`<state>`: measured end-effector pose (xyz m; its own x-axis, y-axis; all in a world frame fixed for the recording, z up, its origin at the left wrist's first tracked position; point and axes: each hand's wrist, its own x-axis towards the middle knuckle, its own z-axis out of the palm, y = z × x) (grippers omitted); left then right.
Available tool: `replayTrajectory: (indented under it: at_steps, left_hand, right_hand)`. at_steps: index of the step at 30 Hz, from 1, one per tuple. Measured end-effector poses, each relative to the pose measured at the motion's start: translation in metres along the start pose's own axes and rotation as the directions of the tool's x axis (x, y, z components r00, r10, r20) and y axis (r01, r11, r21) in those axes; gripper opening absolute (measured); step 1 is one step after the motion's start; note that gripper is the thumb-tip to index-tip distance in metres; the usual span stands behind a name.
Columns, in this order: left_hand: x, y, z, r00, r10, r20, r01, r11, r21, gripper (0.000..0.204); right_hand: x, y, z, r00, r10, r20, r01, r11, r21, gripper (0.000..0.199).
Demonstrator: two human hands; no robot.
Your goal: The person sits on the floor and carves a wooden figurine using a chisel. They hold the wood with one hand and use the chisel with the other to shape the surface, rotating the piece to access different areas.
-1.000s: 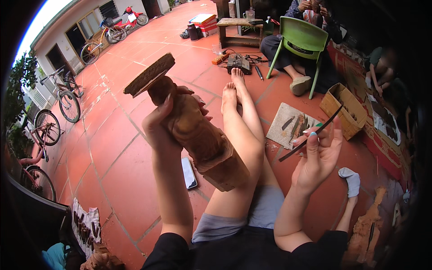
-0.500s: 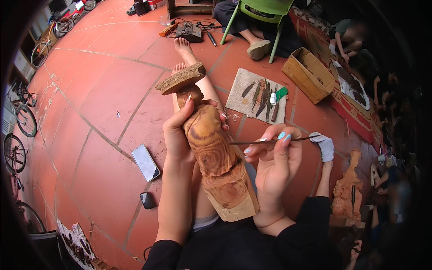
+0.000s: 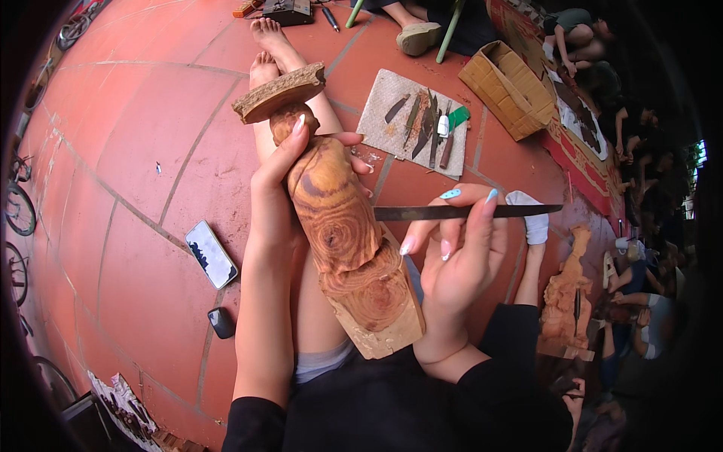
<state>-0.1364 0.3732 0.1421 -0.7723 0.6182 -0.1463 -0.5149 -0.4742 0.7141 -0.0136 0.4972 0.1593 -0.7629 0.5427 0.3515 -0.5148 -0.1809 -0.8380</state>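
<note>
A carved wooden figure (image 3: 335, 233) with swirling brown grain lies tilted over my lap. Its broad bark-edged disc-like top (image 3: 279, 92) points away from me and its pale squared base is near my body. My left hand (image 3: 282, 162) is closed round its neck and upper part, thumb on the near side and fingertips showing at the right. Between the thumb and fingers of my right hand (image 3: 463, 245) is a thin, dark, flat file (image 3: 527, 212). The file lies roughly level, its left end at the figure's right side; whether it touches cannot be told.
A mat (image 3: 384, 128) beyond my right hand bears several blades and files. Beside it stands an open cardboard box (image 3: 512, 90). A phone (image 3: 212, 255) and a small black case (image 3: 221, 322) lie on the tiles at left. Another carving (image 3: 566, 301) stands at right, near other people.
The file has turned so that its flat side shows more broadly, and my right fingers have shifted along it. The whole view has shifted, with the figure still in my left hand.
</note>
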Motion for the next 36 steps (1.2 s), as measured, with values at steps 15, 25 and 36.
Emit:
replayTrajectory:
  at_steps: [15,25,36]
  left_hand:
    - [-0.026,0.019,-0.027,0.995,0.084,0.053,-0.081,0.996,-0.046,0.062]
    - [-0.034,0.026,-0.035,0.994,0.105,-0.008,-0.105,0.987,-0.12,0.062]
    - [-0.036,0.026,-0.034,0.993,0.119,-0.016,-0.12,0.984,-0.131,0.06]
  right_hand:
    - [0.005,-0.016,0.003,0.741,-0.133,0.658,0.564,0.656,-0.502,0.048]
    - [0.005,-0.028,0.01,0.566,-0.071,0.821,0.732,0.501,-0.461,0.033]
    - [0.01,-0.03,0.02,0.542,-0.07,0.838,0.75,0.49,-0.444,0.03]
